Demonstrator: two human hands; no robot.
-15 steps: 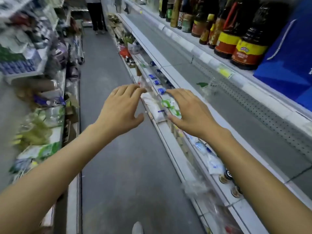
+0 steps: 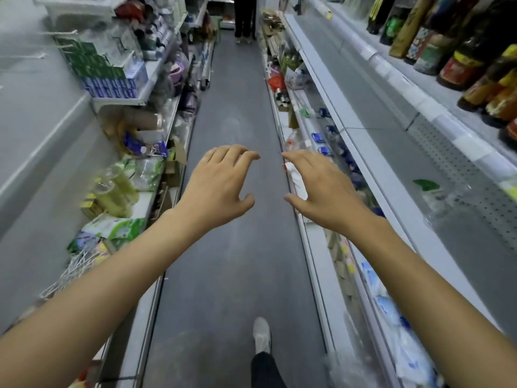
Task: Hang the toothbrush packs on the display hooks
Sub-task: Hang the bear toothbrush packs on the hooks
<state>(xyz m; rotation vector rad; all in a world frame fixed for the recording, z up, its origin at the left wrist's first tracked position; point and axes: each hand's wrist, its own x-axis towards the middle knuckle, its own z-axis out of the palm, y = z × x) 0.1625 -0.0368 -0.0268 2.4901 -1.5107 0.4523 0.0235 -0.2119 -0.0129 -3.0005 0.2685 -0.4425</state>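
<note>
No label or brand along this aisle can be read; the print on the packs and bottles is blurred. The dark bottles (image 2: 481,68) on the top right shelf carry yellow and red labels, but the writing on them is illegible. On the left shelving, a row of green and blue boxes (image 2: 109,77) shows only smeared white marks.

Both arms reach forward over the grey floor (image 2: 232,113), palms down. The left hand (image 2: 218,183) hangs above the middle of the aisle with its fingers bent loosely and its thumb out to the side; its grip is released, with nothing in it. The right hand (image 2: 321,189) is level with it, just beside the edge of the right-hand shelving (image 2: 372,163), fingers spread and slightly bent, grasping nothing. The fingertips of the two hands are near each other but apart.

The toothbrush packs cannot be made out with certainty; small blue-and-white packs (image 2: 321,144) hang or lie along the lower right shelf just beyond the right hand, too blurred to identify.

A white shoe (image 2: 261,334) and a dark trouser leg show at the bottom. Another person's legs (image 2: 244,18) stand at the far end of the aisle.
</note>
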